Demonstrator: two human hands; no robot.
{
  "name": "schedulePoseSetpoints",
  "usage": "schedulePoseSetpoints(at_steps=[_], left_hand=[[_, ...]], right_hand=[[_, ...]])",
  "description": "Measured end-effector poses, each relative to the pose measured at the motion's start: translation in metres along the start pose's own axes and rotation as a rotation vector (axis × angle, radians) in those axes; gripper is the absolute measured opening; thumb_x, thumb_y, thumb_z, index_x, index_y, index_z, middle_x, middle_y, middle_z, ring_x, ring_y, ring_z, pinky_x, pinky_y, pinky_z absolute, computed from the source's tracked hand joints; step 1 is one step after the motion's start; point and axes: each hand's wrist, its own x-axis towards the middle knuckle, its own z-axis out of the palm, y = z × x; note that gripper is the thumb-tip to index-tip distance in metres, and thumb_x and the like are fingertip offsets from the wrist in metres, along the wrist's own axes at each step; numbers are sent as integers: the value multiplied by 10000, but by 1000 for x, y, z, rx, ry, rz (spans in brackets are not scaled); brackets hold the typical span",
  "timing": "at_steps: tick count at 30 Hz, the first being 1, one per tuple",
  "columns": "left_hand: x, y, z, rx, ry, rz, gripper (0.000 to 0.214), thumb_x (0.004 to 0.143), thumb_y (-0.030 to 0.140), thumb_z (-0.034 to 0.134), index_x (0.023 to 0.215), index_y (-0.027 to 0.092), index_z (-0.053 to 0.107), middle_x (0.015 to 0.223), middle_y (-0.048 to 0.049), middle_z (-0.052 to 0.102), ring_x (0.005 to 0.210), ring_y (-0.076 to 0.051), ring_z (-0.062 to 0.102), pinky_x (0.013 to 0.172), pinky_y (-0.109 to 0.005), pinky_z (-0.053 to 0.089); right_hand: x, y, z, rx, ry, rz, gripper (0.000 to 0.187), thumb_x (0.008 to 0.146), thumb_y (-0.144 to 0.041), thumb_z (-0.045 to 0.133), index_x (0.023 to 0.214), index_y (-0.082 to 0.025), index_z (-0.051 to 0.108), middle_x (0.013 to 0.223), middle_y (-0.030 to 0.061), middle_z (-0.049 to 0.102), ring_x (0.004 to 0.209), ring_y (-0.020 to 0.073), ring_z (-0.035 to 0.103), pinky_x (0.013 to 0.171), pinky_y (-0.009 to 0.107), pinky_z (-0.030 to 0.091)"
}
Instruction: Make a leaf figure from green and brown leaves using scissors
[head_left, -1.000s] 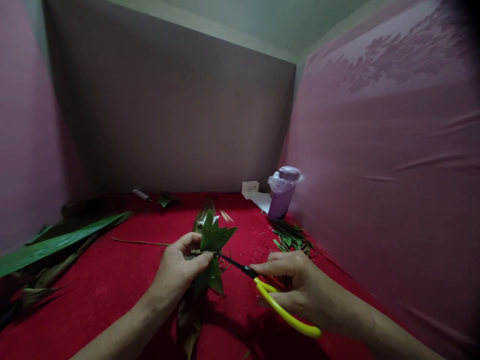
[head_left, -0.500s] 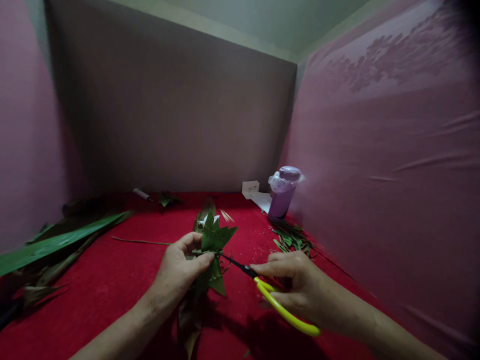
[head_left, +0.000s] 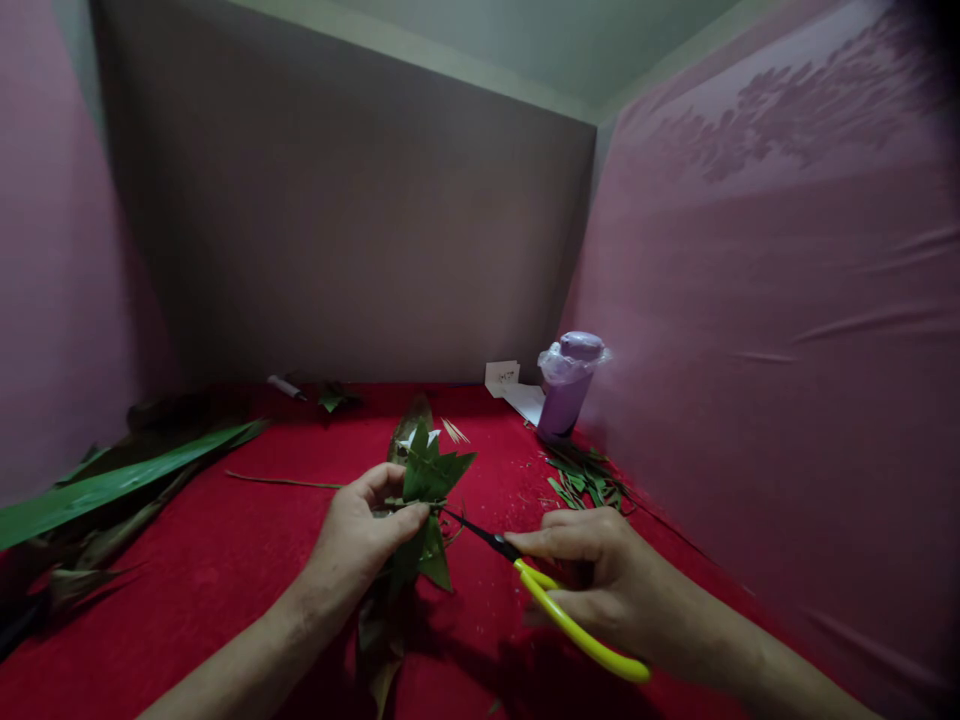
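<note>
Between the thumb and fingers of my left hand [head_left: 367,520] is a bundle of cut green leaves [head_left: 431,475], with pointed tips fanning up and down from a thin crosswise stem. My right hand [head_left: 589,570] grips scissors [head_left: 551,600] with yellow handles and slim black blades. The blade tips point left and reach the bundle beside my left thumb. Whether they touch the stem I cannot tell. Behind the leaves, a white pointed piece [head_left: 420,440] shows in part, in front of a brownish-green leaf or sheath [head_left: 401,425].
Long leaves [head_left: 142,480] lie at the left. Toothpicks [head_left: 454,430] rest beyond my hands on the red cloth [head_left: 285,560]. A purple bottle [head_left: 566,395] with plastic wrap, white cards [head_left: 502,378] and leaf scraps [head_left: 589,480] are at the right. A tube [head_left: 286,387] lies far left.
The scissors and my right hand have shifted slightly to the right. My left hand and the leaf bundle stay nearly still.
</note>
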Motion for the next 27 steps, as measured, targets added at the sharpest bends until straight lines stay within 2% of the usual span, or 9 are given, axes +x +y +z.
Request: schedulePoseSetpoints(at_steps=[5, 11, 21, 27], left_hand=[[0, 1, 0, 32, 8, 5, 193, 615, 241, 685, 751, 162, 574, 684, -17, 652, 585, -141, 586, 554, -264, 471], [-1, 1, 0, 40, 12, 30, 185, 623, 234, 676, 765, 160, 585, 705, -25, 661, 616, -146, 589, 568, -260, 470], [-1, 2, 0, 62, 7, 50, 172, 614, 231, 673, 756, 168, 600, 710, -26, 668, 618, -156, 599, 569, -266, 475], [-3, 5, 3, 74, 13, 67, 167, 602, 225, 682, 737, 164, 605, 682, -15, 665, 610, -146, 592, 570, -249, 473]], right_hand=[[-3, -2, -2, 72, 5, 58, 263, 727, -381, 694, 915, -198, 679, 656, -24, 511, 606, 102, 421, 548, 223, 328], [-6, -4, -6, 74, 27, 58, 488, 563, -388, 808, 998, -244, 640, 818, -8, 565, 724, 138, 478, 637, 241, 379], [-3, -5, -10, -97, 18, -6, 182, 756, -368, 674, 854, -218, 700, 665, 4, 575, 626, 129, 452, 617, 264, 348], [-3, -6, -12, -107, 5, -29, 147, 774, -327, 657, 836, -205, 711, 652, 11, 596, 591, 119, 455, 598, 258, 351]])
